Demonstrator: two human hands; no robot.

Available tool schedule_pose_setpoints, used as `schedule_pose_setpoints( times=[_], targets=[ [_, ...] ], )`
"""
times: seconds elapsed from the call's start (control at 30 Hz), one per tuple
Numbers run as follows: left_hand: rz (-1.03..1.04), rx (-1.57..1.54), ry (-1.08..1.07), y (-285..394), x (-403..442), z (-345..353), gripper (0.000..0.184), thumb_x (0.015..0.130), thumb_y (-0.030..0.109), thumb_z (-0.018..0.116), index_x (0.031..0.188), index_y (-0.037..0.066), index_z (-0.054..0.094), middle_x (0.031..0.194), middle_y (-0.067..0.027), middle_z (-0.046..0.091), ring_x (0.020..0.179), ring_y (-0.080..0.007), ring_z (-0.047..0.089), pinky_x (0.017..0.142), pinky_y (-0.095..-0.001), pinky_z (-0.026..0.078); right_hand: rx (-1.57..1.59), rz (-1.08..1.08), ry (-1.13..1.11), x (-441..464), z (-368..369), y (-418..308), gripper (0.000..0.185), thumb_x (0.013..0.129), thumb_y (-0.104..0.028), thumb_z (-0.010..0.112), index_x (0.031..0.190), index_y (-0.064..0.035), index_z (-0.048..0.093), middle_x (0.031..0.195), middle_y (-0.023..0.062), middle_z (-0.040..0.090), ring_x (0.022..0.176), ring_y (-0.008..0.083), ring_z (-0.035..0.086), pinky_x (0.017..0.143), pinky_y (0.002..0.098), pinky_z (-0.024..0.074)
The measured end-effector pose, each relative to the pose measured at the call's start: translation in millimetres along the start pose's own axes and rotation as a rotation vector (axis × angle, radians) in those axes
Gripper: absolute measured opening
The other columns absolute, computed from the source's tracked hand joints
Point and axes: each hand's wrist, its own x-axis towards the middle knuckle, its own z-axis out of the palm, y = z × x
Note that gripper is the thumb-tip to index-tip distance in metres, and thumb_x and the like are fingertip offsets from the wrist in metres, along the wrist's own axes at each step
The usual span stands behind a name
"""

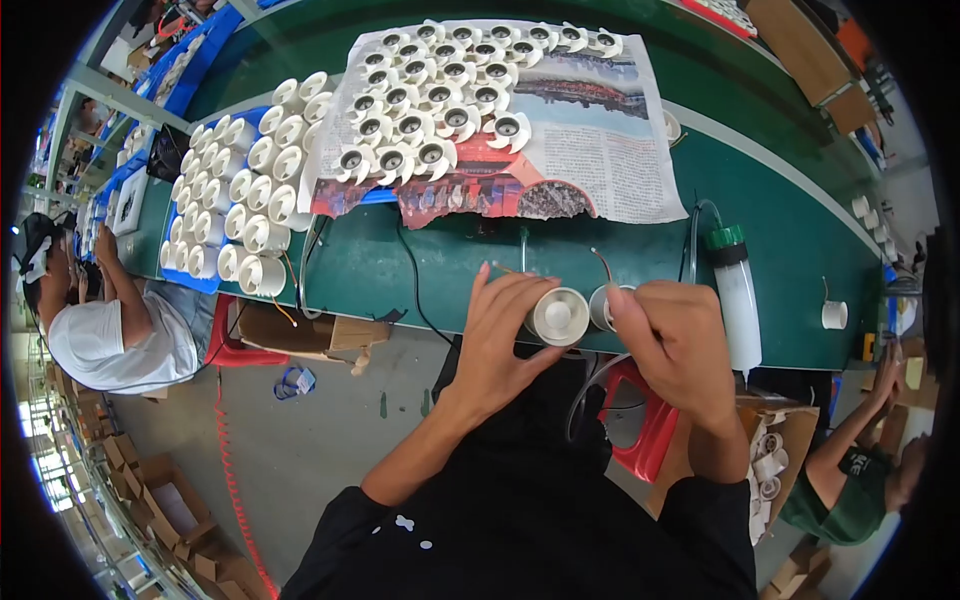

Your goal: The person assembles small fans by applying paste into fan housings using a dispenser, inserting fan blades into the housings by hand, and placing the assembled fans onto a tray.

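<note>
At the L end of the bench (370, 270), lots of cups (240, 190) sit packed in rows on a blue tray (207, 285), reaching almost to the front edge; prob. the done lot, tho can't confirm from here. Next, toward the back edge, a newspaper (600, 150) carries approx. 5 uneven rows of fans (440, 96), dk centres up, filling its L part; its R part is bare. None of these fans is in a cup, so that side of the work looks to be left. Over the front edge, abt mid-bench, the L hand (496, 345) holds cup 1 (558, 317), thumb & fingers around its side, mouth up to the camera; no fan blades visible inside, so this pc looks unfinished. Cup 2 (600, 309) is just to its R, partly hidden. The R hand (680, 340) is curled in, thumb tip over cup 2; can't tell if it actually grips it. R of that, a green-capped bottle (738, 305) stands nozzle down at the front edge. Below that edge, a box (797, 435) has more cups, status unclear. Toward the R end, near the front edge, 1 lone cup (834, 316) sits apart. Overall, prob. mid-batch.
</note>
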Motion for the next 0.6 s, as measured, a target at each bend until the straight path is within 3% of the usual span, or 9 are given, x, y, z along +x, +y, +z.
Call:
schedule_pose_setpoints(
  times=[0.07, 0.23, 0.3, 0.47, 0.6],
  targets=[
    [-0.019, -0.015, 0.036, 0, 1, -2, 0.066, 0.065, 0.011, 0.085, 0.125, 0.009, 0.058, 0.121, -0.0068, 0.062, 0.117, -0.0276, 0.054, 0.115, -0.0549, 0.024, 0.131, 0.051, -0.123, -1, -5, 0, 0.03, 0.091, -0.012, 0.063, 0.068, 0.0049, 0.058, 0.062, 0.0165, 0.056, 0.055, 0.0315, 0.056, 0.05, 0.0395, 0.0395],
    [0.044, -0.037, 0.02, 0, 1, -6, 0.07, 0.062, 0.009, 0.085, 0.126, 0.01, 0.057, 0.121, -0.0058, 0.062, 0.117, -0.0271, 0.054, 0.114, -0.0554, 0.024, 0.25, 0.018, -0.038, -3, 19, 9, 0.024, 0.091, -0.011, 0.062, 0.073, 0.0038, 0.063, 0.06, 0.0152, 0.057, 0.054, 0.0324, 0.056, 0.053, 0.038, 0.0442],
    [0.079, -0.027, 0.001, 2, -4, -4, 0.071, 0.061, 0.008, 0.085, 0.127, 0.01, 0.057, 0.121, -0.0057, 0.062, 0.117, -0.0271, 0.054, 0.114, -0.0557, 0.024, -0.138, -0.025, -0.288, 0, 14, 9, 0.024, 0.09, -0.01, 0.063, 0.07, 0.0027, 0.064, 0.058, 0.0143, 0.056, 0.051, 0.0338, 0.055, 0.052, 0.0382, 0.0444],
    [0.039, -0.037, -0.016, 2, -6, -8, 0.072, 0.061, 0.009, 0.086, 0.127, 0.01, 0.056, 0.121, -0.006, 0.062, 0.117, -0.0273, 0.054, 0.114, -0.056, 0.024, 0.207, -0.108, -0.105, -1, 2, -8, 0.031, 0.086, -0.008, 0.067, 0.06, 0.0018, 0.053, 0.053, 0.0128, 0.047, 0.046, 0.0293, 0.045, 0.047, 0.0393, 0.034],
    [0.037, -0.08, 0.062, -1, -10, -17, 0.071, 0.062, 0.008, 0.085, 0.126, 0.01, 0.055, 0.121, -0.0066, 0.062, 0.118, -0.0272, 0.055, 0.115, -0.0553, 0.023, 0.192, -0.023, -0.131, 0, 2, -2, 0.029, 0.086, -0.006, 0.067, 0.063, 0.0028, 0.052, 0.056, 0.0123, 0.046, 0.05, 0.0286, 0.045, 0.049, 0.038, 0.0331]
  ],
)
